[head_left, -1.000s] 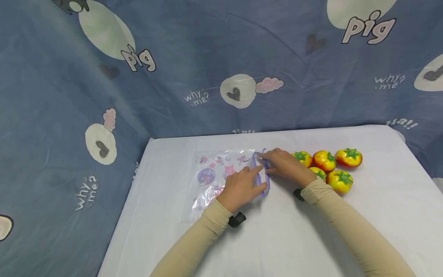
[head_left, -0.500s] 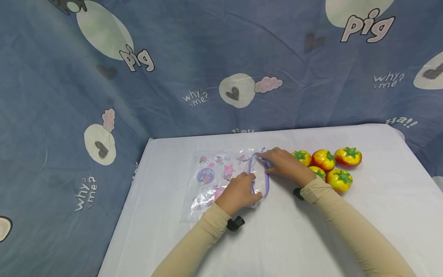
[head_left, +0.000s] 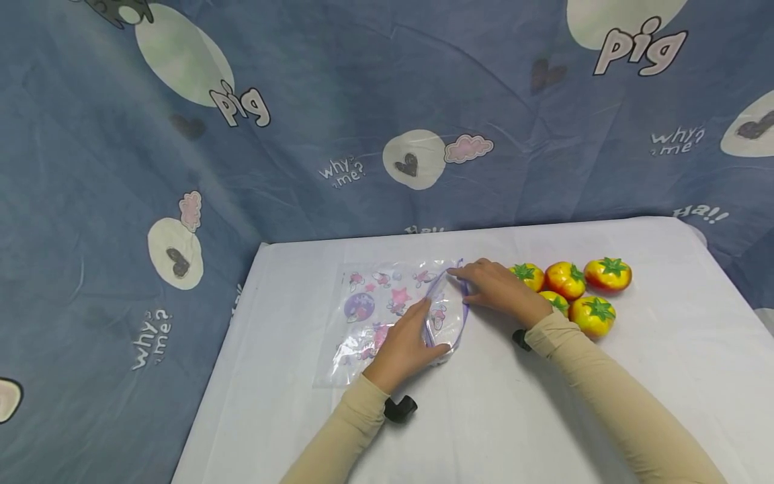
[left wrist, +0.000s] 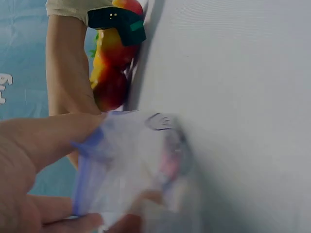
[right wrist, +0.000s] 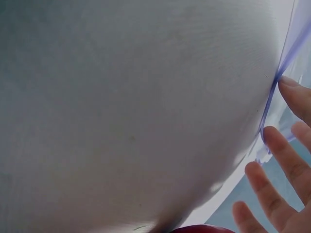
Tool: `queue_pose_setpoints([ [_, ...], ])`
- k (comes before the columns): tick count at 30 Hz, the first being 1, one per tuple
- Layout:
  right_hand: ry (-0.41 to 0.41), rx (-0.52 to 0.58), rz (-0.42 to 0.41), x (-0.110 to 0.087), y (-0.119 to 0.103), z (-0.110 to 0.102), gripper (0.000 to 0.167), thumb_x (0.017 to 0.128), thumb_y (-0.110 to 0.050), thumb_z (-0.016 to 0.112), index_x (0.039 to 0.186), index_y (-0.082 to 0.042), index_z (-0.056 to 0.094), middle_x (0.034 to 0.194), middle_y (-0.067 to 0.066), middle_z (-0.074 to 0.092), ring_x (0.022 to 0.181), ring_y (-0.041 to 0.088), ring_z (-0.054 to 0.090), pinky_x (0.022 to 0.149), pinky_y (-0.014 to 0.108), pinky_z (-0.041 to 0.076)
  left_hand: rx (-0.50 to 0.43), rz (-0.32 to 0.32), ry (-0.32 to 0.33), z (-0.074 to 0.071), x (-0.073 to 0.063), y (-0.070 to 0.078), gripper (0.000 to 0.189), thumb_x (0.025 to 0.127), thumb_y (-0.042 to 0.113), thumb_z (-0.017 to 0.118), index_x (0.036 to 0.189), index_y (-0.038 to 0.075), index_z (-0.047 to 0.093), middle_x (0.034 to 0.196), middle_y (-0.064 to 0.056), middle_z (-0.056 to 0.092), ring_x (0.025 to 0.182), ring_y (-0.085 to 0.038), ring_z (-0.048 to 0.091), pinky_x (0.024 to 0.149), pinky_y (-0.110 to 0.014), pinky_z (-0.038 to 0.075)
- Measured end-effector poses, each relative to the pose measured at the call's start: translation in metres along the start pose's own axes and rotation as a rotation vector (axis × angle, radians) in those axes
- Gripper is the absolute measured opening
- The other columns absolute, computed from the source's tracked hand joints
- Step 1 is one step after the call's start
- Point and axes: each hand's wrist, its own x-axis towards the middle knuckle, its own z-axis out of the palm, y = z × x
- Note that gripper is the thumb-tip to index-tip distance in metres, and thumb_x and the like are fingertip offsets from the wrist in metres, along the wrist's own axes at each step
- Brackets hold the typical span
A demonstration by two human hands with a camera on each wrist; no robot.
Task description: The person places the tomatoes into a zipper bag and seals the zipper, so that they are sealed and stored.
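A clear zip bag (head_left: 357,346) with pink and purple prints and a purple zip edge lies flat, its mouth gaping to the right. My left hand (head_left: 399,353) spreads at the mouth, fingers at its left rim, thumb towards its near corner. In the left wrist view, a fingertip (left wrist: 141,208) shows blurred through the plastic. My right hand (head_left: 498,289) touches the opposite rim, index finger at the far corner. The right wrist view shows its fingers (right wrist: 269,189) apart and fairly straight, with the thumb and a finger against the purple edge (right wrist: 265,114).
Several shiny yellow-red toy persimmons (head_left: 594,317) with green tops sit just right of my right wrist. A white cloth covers the table (head_left: 484,417). Blue printed fabric (head_left: 326,81) hangs behind and at the left.
My left hand has moved left and slightly towards me, drawing the left rim with it, so the bag's mouth is wider. The right hand has stayed at the other rim.
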Motion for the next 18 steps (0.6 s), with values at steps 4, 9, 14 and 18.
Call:
queue_pose_setpoints([
  [4, 0.030, -0.016, -0.016, -0.002, -0.001, 0.002, 0.064, 0.084, -0.020, 0.086, 0.143, -0.010, 0.062, 0.132, 0.015, 0.071, 0.123, 0.037, 0.062, 0.108, 0.055, 0.052, -0.041, 0.030, 0.082, 0.006, -0.004, -0.008, 0.094, 0.083, 0.037, 0.085, 0.159, 0.009, 0.039, 0.165, -0.010, 0.041, 0.149, -0.031, 0.043, 0.119, -0.061, 0.041],
  [9, 0.070, -0.018, -0.041, -0.006, 0.000, 0.005, 0.066, 0.084, -0.019, 0.086, 0.145, -0.012, 0.060, 0.134, 0.014, 0.070, 0.126, 0.037, 0.061, 0.110, 0.055, 0.052, -0.113, 0.071, 0.169, 0.012, -0.007, -0.014, 0.095, 0.079, 0.031, 0.090, 0.158, 0.010, 0.041, 0.160, -0.005, 0.046, 0.094, -0.017, 0.069, 0.093, -0.035, 0.058],
  [14, 0.105, -0.036, -0.073, -0.009, -0.001, 0.007, 0.070, 0.083, -0.018, 0.087, 0.147, -0.013, 0.058, 0.136, 0.014, 0.068, 0.129, 0.036, 0.059, 0.110, 0.055, 0.051, -0.201, 0.102, 0.231, 0.018, -0.008, -0.018, 0.096, 0.076, 0.023, 0.092, 0.157, 0.007, 0.043, 0.155, -0.006, 0.049, 0.069, -0.005, 0.061, 0.073, -0.019, 0.055],
  [18, 0.118, -0.029, -0.088, -0.010, -0.002, 0.008, 0.071, 0.083, -0.017, 0.087, 0.147, -0.013, 0.057, 0.136, 0.014, 0.067, 0.129, 0.036, 0.059, 0.110, 0.054, 0.052, -0.228, 0.129, 0.282, 0.023, -0.009, -0.021, 0.095, 0.074, 0.019, 0.093, 0.155, 0.006, 0.045, 0.153, -0.009, 0.051, 0.069, -0.005, 0.061, 0.075, -0.021, 0.057],
])
